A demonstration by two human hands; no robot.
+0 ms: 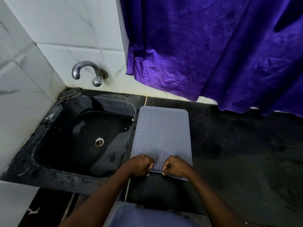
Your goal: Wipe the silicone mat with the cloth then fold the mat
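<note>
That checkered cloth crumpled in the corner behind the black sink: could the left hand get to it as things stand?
Probably yes. The checkered cloth lies uncovered past the open black sink, but the left hand now pinches the grey wavy silicone mat and must let go.

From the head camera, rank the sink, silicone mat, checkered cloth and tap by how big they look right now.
1. Sink: largest.
2. Silicone mat: clearly smaller, near edge pinched by left hand and right hand.
3. Tap and checkered cloth: both small and look alike in size; both lie far from the camera, so I won't rank them.
</note>
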